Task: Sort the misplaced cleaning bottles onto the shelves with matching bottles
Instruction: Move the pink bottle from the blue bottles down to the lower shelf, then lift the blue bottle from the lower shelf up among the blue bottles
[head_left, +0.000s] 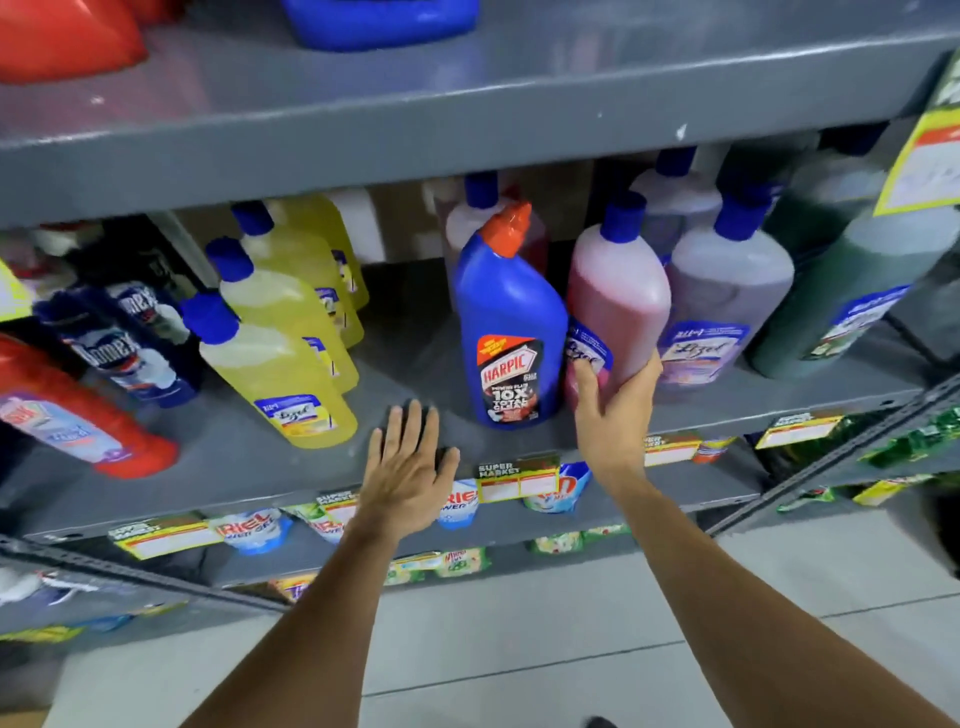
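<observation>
Grey metal shelving (467, 104) stands over what looks like pale tiled floor (519, 649).

Harpic bottle (511, 332) on shelf (415, 374) | Lizol row (280, 332) left | Lizol bottle (618, 306) touching right

**Bottles on the grey shelf**

A blue Harpic bottle (511, 332) with an orange cap stands upright at frame centre, touching a pink bottle (618, 306) with a blue cap on its right. Yellow bottles (280, 338) line up left; lilac (719, 306) and green bottles (836, 301) stand right.
</observation>
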